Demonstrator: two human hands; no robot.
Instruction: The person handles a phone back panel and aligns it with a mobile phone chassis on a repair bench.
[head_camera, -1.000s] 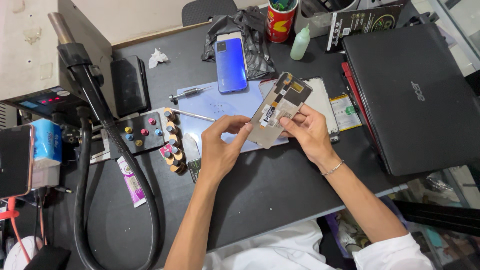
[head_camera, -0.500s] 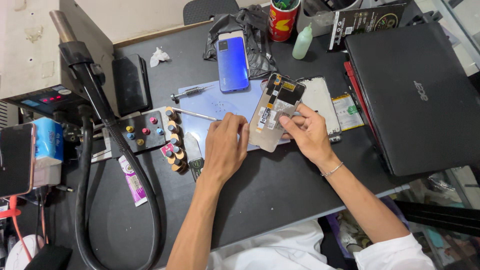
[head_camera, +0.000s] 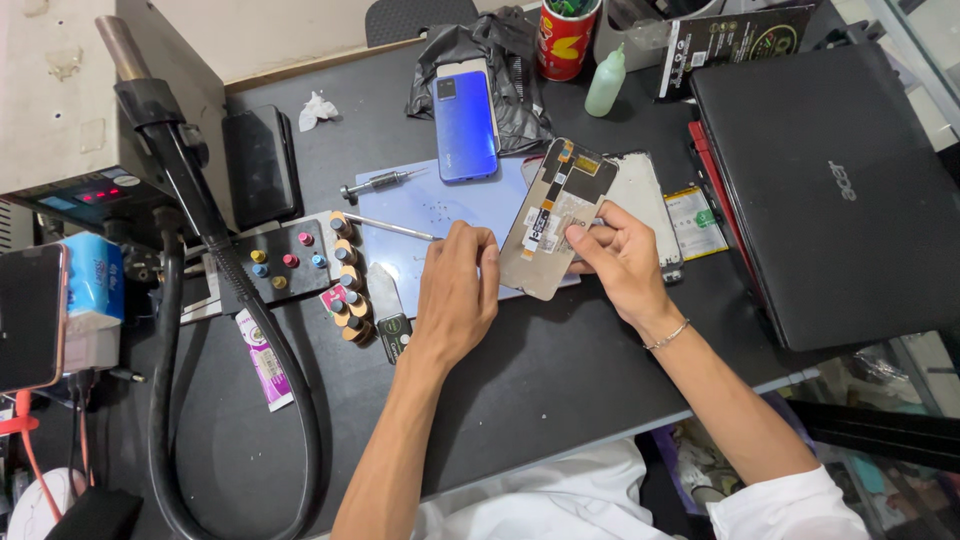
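Two hands worked: my right hand (head_camera: 622, 262) pinched the opened phone display panel (head_camera: 555, 220) tilted over the blue mat (head_camera: 420, 215), left hand (head_camera: 457, 290) curled loosely beside its edge, empty; I judged steady edge support best.

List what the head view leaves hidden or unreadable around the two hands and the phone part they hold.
- Left hand: its fingertips are hidden under the palm, so whether it has a grip on the tweezers cannot be told.
- Phone display panel: its far face is turned away; the lower edge is covered by the right hand.
- Phone frame: partly hidden behind panel and hand.
- Laptop: cut off by the right edge.
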